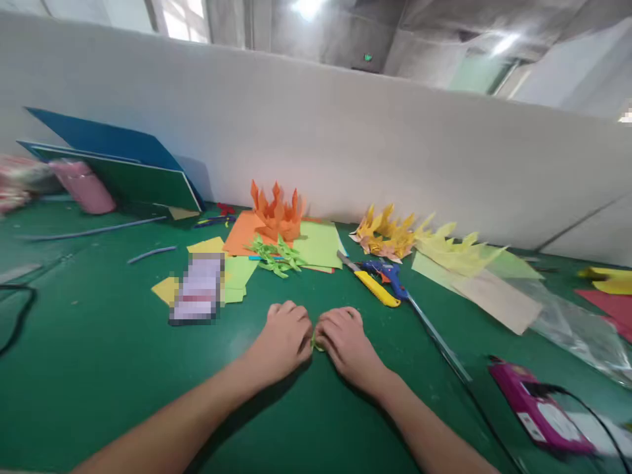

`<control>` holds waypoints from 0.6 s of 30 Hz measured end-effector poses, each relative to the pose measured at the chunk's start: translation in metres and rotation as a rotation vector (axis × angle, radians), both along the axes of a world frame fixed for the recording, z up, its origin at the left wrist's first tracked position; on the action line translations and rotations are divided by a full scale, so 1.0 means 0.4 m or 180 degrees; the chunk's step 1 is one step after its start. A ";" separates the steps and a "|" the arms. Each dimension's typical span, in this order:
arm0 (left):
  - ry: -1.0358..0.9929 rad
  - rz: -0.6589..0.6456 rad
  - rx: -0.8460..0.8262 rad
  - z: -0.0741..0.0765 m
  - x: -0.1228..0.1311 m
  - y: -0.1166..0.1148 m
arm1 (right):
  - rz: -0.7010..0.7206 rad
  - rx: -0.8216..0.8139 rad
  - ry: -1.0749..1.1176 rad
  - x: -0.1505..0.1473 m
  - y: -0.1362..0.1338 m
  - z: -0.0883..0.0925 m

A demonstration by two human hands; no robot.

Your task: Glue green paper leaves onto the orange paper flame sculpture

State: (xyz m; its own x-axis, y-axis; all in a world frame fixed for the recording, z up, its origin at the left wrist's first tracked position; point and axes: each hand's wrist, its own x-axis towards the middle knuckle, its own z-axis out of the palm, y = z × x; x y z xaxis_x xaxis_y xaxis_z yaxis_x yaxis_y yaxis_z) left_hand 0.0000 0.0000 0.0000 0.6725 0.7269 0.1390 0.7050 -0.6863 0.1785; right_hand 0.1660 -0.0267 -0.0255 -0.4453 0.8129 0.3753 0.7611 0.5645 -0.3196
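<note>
My left hand (284,336) and my right hand (345,339) rest knuckles-up on the green table (99,355), fingers curled, meeting in the middle. Between them a small piece of light green paper (314,342) peeks out; both hands pinch it. Just beyond lie folded green paper pieces (275,255), an orange paper crown shape (276,214) and sheets of orange, yellow and light green paper (318,243).
A yellow utility knife (372,284) and a blue glue gun (390,273) lie to the right, beside yellow folded paper shapes (390,234). A magenta box (538,408) with a black cable sits at the right front. Blue and green boards (123,164) lean against the white wall, left.
</note>
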 end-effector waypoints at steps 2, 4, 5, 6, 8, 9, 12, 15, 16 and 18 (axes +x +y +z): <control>0.0051 -0.0068 0.0121 -0.003 0.000 0.000 | -0.0005 0.0044 -0.0030 0.001 0.003 -0.001; 0.0037 -0.0130 0.0265 -0.005 0.000 0.001 | -0.0019 0.0083 -0.0043 0.002 0.005 0.000; 0.0003 -0.0163 0.0353 -0.007 0.000 0.001 | -0.0030 0.0101 -0.0042 0.003 0.005 0.001; -0.0050 -0.0189 0.0444 -0.009 0.000 0.002 | -0.0044 0.0119 -0.0035 0.003 0.004 0.003; -0.0174 -0.0220 0.0603 -0.013 0.000 0.004 | -0.0071 0.0155 -0.0009 0.003 0.003 0.006; -0.0230 -0.0233 0.0656 -0.017 0.000 0.005 | -0.0076 0.0173 0.0003 0.004 0.003 0.007; -0.0417 -0.0268 0.0698 -0.031 0.000 0.010 | -0.0072 0.0199 0.0002 0.004 0.004 0.006; -0.0664 -0.0394 0.0718 -0.047 0.003 0.016 | -0.0090 0.0179 -0.0006 0.004 0.006 0.008; -0.0696 -0.0468 0.0727 -0.051 0.005 0.018 | -0.0099 0.0175 0.0002 0.002 0.005 0.009; -0.0636 -0.0584 0.0712 -0.055 0.007 0.019 | -0.0104 0.0168 0.0026 -0.003 0.001 0.015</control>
